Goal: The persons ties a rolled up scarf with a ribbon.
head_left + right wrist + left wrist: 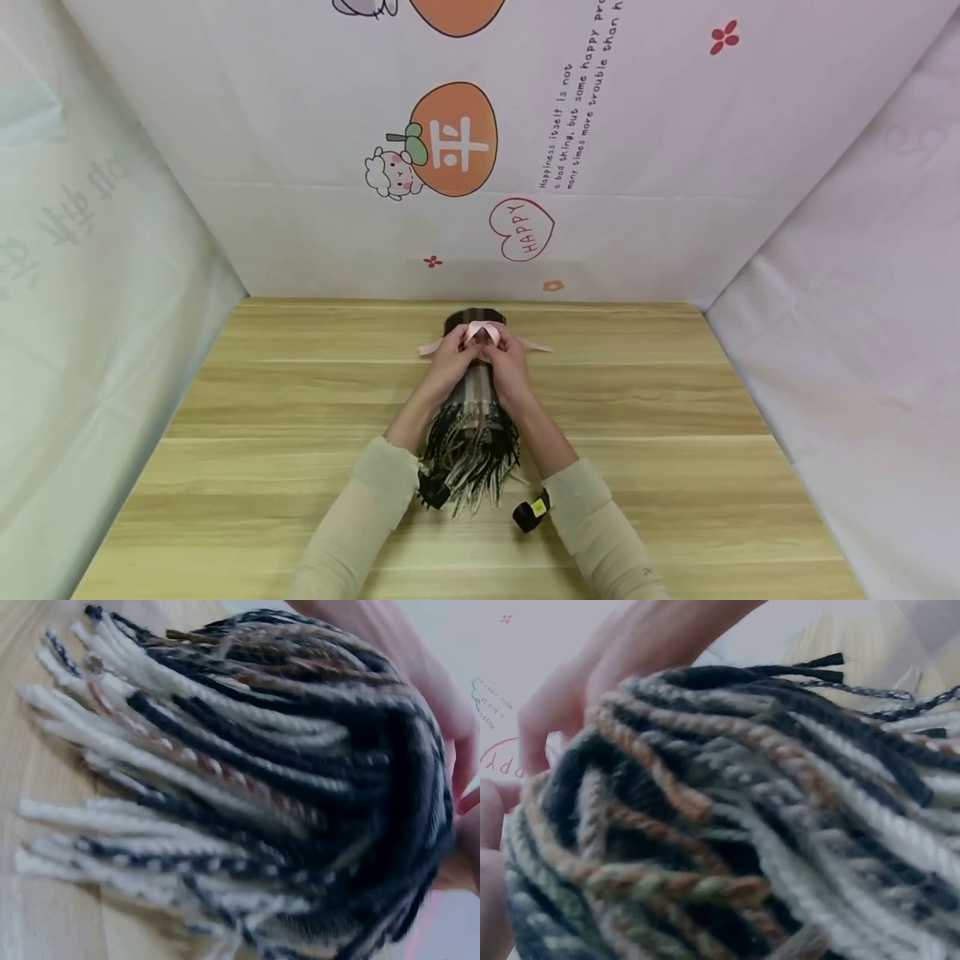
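A rolled plaid scarf (472, 390) in black, grey and brown lies lengthwise on the wooden table, its fringe (468, 458) toward the person. Around its upper part runs a pink ribbon (484, 328), with loops standing up on top and a tail out to each side. My left hand (452, 357) pinches the ribbon from the left, and my right hand (510, 363) pinches it from the right, the thumbs close together over the roll. Both wrist views are mostly filled by the twisted fringe strands (742, 780), which hide most of the fingers and the ribbon.
The wooden table (637, 400) meets a white printed backdrop (615, 250) just beyond the scarf. White sheets (847, 333) also hang at both sides. Small black wrist cameras (529, 515) sit beside the fringe, at the cuffs.
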Available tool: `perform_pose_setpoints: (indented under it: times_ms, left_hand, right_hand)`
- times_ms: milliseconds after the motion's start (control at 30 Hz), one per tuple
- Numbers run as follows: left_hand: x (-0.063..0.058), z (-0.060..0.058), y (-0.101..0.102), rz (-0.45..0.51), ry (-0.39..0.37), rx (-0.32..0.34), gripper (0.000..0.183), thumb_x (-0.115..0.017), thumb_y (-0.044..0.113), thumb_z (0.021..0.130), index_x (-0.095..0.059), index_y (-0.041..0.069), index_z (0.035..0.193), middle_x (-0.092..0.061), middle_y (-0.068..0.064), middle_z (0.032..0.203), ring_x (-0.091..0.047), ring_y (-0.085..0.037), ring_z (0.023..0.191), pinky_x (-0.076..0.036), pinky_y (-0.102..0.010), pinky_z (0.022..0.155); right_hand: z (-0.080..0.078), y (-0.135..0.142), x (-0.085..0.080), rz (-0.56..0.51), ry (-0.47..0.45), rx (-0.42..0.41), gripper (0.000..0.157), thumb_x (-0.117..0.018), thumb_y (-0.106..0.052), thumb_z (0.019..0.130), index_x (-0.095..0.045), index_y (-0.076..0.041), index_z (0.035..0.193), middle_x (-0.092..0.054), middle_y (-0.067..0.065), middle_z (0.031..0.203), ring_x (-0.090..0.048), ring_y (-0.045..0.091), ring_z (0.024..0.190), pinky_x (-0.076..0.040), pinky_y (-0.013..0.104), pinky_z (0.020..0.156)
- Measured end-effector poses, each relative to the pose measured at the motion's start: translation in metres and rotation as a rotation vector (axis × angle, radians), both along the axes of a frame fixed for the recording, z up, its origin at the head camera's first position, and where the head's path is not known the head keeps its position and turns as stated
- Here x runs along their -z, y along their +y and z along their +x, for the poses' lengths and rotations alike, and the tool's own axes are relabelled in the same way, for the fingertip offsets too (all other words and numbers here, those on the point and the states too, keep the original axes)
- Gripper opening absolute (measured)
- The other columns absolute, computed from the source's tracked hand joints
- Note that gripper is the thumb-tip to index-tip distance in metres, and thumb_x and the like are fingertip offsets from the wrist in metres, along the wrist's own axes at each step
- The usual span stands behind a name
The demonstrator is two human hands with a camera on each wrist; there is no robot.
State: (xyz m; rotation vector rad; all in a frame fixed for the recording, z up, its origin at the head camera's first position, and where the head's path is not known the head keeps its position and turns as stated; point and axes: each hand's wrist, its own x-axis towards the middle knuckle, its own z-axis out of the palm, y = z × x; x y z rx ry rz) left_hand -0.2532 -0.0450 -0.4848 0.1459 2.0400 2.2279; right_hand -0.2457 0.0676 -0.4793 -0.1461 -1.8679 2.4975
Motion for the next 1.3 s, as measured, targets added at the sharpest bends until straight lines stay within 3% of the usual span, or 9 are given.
perform_pose_setpoints:
  times_ms: [133,333,433,533,733,867,1100,1200,1300]
  left_hand:
    - [0.003,0.001,0.007,-0.102,0.063,-0.092,0.029,-0.044,-0.005,0.096,-0.057,-0.008,0.122,-0.062,-0.017,0.111,-0.055,-0.018,0.097,-0.046,-0.024,0.079]
    - [0.006,0.0,0.01,-0.123,0.081,-0.212,0.035,-0.04,-0.003,0.099,-0.058,-0.009,0.128,-0.062,-0.027,0.126,-0.061,-0.032,0.111,-0.052,-0.033,0.088]
    - [0.006,-0.002,0.006,-0.017,0.031,-0.263,0.032,-0.039,0.001,0.103,-0.06,-0.009,0.124,-0.065,-0.023,0.11,-0.064,-0.021,0.091,-0.052,-0.022,0.072]
    - [0.004,-0.003,0.002,0.205,-0.035,-0.298,0.031,-0.036,0.003,0.106,-0.06,-0.013,0.113,-0.063,-0.014,0.09,-0.06,-0.012,0.078,-0.051,-0.02,0.067]
    - [-0.002,-0.001,-0.019,0.641,-0.234,-0.354,0.031,-0.035,0.013,0.108,-0.061,-0.003,0.104,-0.072,-0.005,0.082,-0.071,-0.019,0.085,-0.055,-0.038,0.093]
    - [-0.001,0.0,-0.041,0.82,-0.379,-0.394,0.037,-0.033,0.022,0.108,-0.061,-0.002,0.115,-0.075,-0.012,0.101,-0.069,-0.029,0.111,-0.044,-0.043,0.11]
    - [0.008,0.006,-0.059,0.986,-0.444,-0.385,0.053,-0.02,0.03,0.111,-0.036,-0.001,0.151,-0.035,-0.02,0.158,-0.039,-0.031,0.146,-0.031,-0.037,0.121]
    - [0.012,0.01,-0.055,1.001,-0.42,-0.357,0.054,-0.022,0.035,0.11,-0.036,0.0,0.149,-0.038,-0.022,0.156,-0.037,-0.031,0.147,-0.029,-0.037,0.122]
    - [0.016,0.014,-0.046,0.969,-0.37,-0.336,0.048,-0.031,0.035,0.109,-0.047,-0.003,0.134,-0.053,-0.02,0.135,-0.043,-0.033,0.139,-0.033,-0.036,0.119]
  right_hand:
    - [0.0,-0.008,0.002,0.152,-0.013,0.137,0.031,-0.053,0.005,0.092,-0.067,0.007,0.12,-0.064,0.017,0.114,-0.057,0.008,0.08,-0.049,0.016,0.063]
    - [-0.007,-0.013,0.0,0.024,-0.092,0.288,0.027,-0.044,-0.005,0.1,-0.065,0.008,0.089,-0.056,0.004,0.073,-0.056,0.008,0.06,-0.05,0.018,0.057]
    - [-0.012,-0.008,-0.001,-0.109,-0.134,0.298,0.03,-0.039,-0.01,0.102,-0.063,0.002,0.086,-0.061,0.001,0.07,-0.061,0.01,0.064,-0.052,0.021,0.062]
    - [-0.014,0.001,0.001,-0.219,-0.166,0.304,0.039,-0.037,-0.018,0.105,-0.067,0.006,0.1,-0.068,0.004,0.076,-0.068,0.016,0.074,-0.056,0.027,0.069]
    - [-0.013,0.025,0.004,-0.303,-0.272,0.316,0.05,-0.031,-0.029,0.108,-0.069,0.003,0.107,-0.072,0.009,0.08,-0.071,0.02,0.078,-0.058,0.033,0.077]
    - [-0.014,0.045,0.007,-0.339,-0.319,0.289,0.058,-0.024,-0.036,0.11,-0.066,0.002,0.123,-0.078,0.01,0.097,-0.074,0.019,0.083,-0.058,0.034,0.083]
    - [-0.014,0.065,0.012,-0.462,-0.335,0.273,0.062,-0.021,-0.041,0.11,-0.059,0.0,0.135,-0.073,0.012,0.119,-0.072,0.023,0.104,-0.055,0.03,0.087]
    - [-0.011,0.062,0.015,-0.535,-0.308,0.246,0.061,-0.024,-0.045,0.109,-0.063,-0.002,0.128,-0.074,0.01,0.115,-0.07,0.022,0.104,-0.054,0.029,0.09]
    - [-0.008,0.053,0.019,-0.57,-0.261,0.219,0.041,-0.04,-0.034,0.108,-0.068,-0.004,0.114,-0.073,0.005,0.105,-0.066,0.018,0.101,-0.05,0.027,0.093]
